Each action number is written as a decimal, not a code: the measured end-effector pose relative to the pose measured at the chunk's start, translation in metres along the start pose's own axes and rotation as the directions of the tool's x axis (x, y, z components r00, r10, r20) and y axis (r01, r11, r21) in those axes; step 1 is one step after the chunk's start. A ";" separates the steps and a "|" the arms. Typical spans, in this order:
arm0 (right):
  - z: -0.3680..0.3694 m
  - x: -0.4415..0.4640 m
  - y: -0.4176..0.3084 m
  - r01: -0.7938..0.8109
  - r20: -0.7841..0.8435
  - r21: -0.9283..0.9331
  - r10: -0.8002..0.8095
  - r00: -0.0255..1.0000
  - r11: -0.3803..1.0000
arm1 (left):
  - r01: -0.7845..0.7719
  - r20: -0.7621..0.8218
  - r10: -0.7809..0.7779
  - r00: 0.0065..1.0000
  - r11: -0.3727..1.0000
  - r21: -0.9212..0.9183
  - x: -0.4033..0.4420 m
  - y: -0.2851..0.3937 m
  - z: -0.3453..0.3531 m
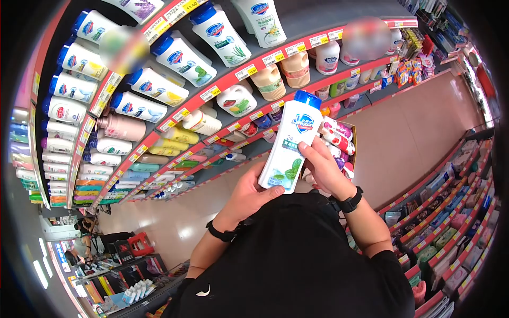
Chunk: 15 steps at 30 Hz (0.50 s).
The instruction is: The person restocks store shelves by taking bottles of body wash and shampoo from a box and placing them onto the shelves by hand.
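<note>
A white body wash bottle [289, 143] with a blue cap and green mint leaves on its label is held upright, slightly tilted, in front of my chest. My left hand [254, 191] grips its lower left side, thumb across the bottom front. My right hand [324, 167] is closed on the right side, with a finger or thumb on the label. Both palms' inner sides are hidden behind the bottle. On the shelf beyond stands a similar mint-leaf bottle [185, 59], beside an aloe-leaf bottle [220, 36].
Red-edged shelves [212, 93] with price tags and many bottles curve ahead and left. A box of colourful bottles [339, 143] stands on the floor behind my right hand. Another stocked shelf [440, 233] runs along the right. A person [95, 246] is at the lower left.
</note>
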State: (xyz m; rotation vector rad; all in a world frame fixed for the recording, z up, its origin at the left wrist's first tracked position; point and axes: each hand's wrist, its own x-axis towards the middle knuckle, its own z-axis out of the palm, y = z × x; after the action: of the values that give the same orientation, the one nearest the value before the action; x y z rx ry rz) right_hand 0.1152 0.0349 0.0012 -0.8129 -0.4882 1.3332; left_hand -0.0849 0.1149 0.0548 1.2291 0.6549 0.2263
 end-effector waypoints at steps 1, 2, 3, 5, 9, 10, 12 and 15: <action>-0.004 -0.001 0.002 -0.041 -0.023 -0.027 0.040 0.999 0.999 | -0.010 -0.009 0.010 1.000 1.000 0.001 0.000 0.000 0.001; -0.008 -0.002 0.003 -0.081 -0.035 -0.057 0.079 0.996 0.995 | -0.004 0.002 0.004 1.000 1.000 0.005 0.001 0.000 0.002; -0.005 -0.004 0.002 -0.069 -0.049 -0.042 0.067 0.997 0.997 | -0.001 0.006 0.001 1.000 1.000 0.010 0.000 0.001 0.003; -0.001 -0.008 0.001 -0.039 -0.072 -0.013 0.037 0.997 0.999 | -0.045 0.016 0.045 0.999 0.999 0.002 0.000 -0.002 0.007; -0.005 -0.014 0.004 -0.060 -0.085 -0.004 0.059 0.995 0.998 | -0.048 0.013 0.048 0.999 0.999 -0.016 -0.002 -0.010 0.007; -0.008 -0.015 0.006 -0.071 -0.077 0.006 0.071 0.994 0.997 | -0.032 0.032 0.033 0.999 0.999 -0.005 -0.004 -0.010 0.009; -0.010 -0.020 0.010 -0.085 -0.098 -0.007 0.084 0.992 0.996 | -0.039 0.017 0.039 0.999 0.999 -0.011 -0.008 -0.014 0.013; -0.009 -0.024 0.012 -0.131 -0.109 -0.022 0.128 0.986 0.991 | -0.007 0.015 0.007 1.000 1.000 0.000 -0.016 -0.017 0.020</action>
State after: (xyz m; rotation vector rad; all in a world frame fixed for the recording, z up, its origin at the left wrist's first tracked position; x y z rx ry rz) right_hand 0.1090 0.0094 -0.0104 -0.9486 -0.3755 1.3961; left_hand -0.0893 0.0855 0.0482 1.2322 0.6373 0.2229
